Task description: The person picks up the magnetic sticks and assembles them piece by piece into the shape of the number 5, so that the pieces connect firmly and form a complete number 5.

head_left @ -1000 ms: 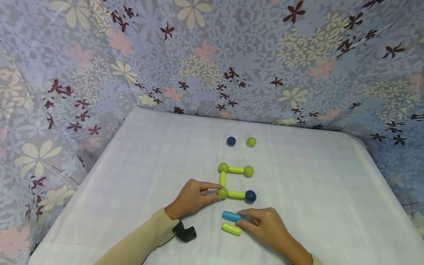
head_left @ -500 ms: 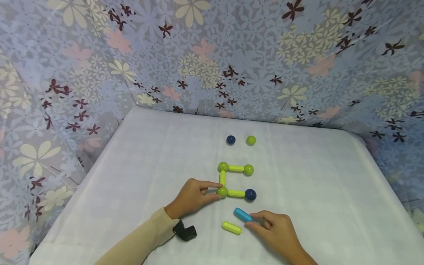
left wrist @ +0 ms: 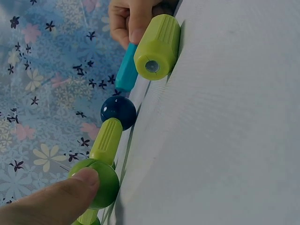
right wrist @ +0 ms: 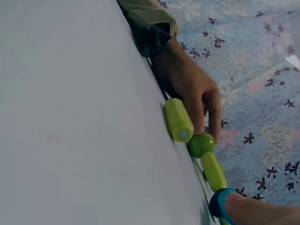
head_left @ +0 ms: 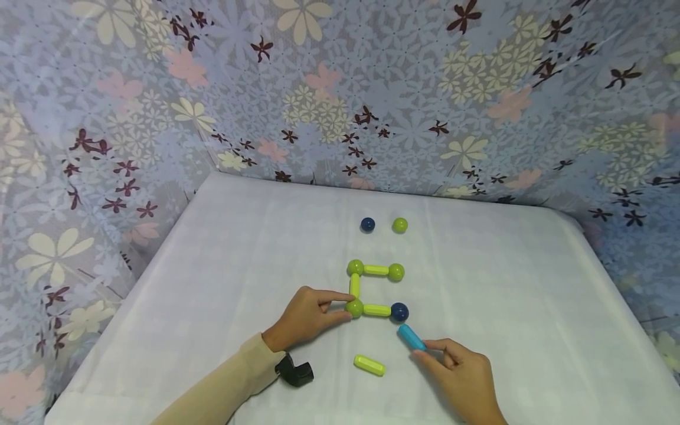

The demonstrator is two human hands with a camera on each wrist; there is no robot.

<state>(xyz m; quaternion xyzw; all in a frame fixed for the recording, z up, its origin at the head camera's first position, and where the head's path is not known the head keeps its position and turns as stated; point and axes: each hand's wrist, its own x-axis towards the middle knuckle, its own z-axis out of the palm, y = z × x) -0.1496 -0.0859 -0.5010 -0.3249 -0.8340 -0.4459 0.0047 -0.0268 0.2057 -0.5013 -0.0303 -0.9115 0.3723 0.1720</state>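
Observation:
My left hand (head_left: 305,316) pinches a green ball (head_left: 354,308) between thumb and index finger. That ball is one corner of a C-shaped build of lime rods (head_left: 376,310) and balls lying on the table. A dark blue ball (head_left: 399,312) forms its near right end, and a green ball (head_left: 396,272) its far right end. My right hand (head_left: 464,375) pinches a blue rod (head_left: 411,337) by its near end. The rod's free end points at the dark blue ball; in the left wrist view, the blue rod (left wrist: 126,70) is close to it, contact unclear.
A loose lime rod (head_left: 369,365) lies on the white-covered table (head_left: 255,254) between my hands. Farther back are a loose dark blue ball (head_left: 368,225) and a loose green ball (head_left: 400,225). Floral fabric (head_left: 329,88) hangs behind the table.
My right hand has carried the blue rod away from beside the loose lime rod, to the right and toward the dark blue ball, turning it. My left hand stays on the green ball.

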